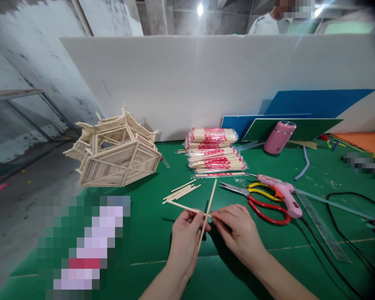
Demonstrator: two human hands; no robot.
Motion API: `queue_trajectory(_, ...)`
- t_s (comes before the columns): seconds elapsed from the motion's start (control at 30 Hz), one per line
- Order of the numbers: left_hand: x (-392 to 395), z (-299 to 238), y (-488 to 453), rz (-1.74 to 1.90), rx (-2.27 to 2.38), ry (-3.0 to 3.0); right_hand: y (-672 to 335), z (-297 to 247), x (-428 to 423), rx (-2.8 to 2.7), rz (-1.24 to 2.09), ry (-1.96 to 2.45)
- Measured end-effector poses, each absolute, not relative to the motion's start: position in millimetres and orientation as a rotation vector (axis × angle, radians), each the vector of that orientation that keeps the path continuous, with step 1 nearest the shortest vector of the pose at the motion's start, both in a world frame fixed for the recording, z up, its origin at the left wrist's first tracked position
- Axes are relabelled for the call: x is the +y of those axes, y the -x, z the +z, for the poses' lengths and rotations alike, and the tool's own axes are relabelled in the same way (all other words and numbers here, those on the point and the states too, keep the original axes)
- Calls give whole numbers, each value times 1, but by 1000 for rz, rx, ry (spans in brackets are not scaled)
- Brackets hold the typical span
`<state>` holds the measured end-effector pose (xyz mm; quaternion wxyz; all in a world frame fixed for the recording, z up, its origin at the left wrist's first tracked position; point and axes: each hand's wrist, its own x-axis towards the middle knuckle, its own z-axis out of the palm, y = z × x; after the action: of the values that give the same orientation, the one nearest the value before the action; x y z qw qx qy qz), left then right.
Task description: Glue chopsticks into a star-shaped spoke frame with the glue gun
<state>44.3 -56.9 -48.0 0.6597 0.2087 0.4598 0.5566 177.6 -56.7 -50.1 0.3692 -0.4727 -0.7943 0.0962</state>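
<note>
Sticks [211,200]: two, crossed between the hands above the green table [150,233]
Left hand [186,235]: pinching both right around the crossing
Right hand [240,229]: fingers pinched on one stick's end
Close by: loose sticks [183,193], scissors [244,191], pink glue gun [286,191]
Farther back: wrapped stick bundles [217,158], stick-built model [122,162], pink bottle [279,139]

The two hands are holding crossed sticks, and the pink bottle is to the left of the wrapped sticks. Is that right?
Nearly! The pink bottle is to the right of the wrapped sticks, as the head view shows. The left hand and right hand are indeed holding crossed sticks.
</note>
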Motion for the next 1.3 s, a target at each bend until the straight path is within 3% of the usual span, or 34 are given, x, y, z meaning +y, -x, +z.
queue_trajectory(1.3,-57,-45,-44,1269,1001,-420,-175,-47,-58,-2030,253,1249)
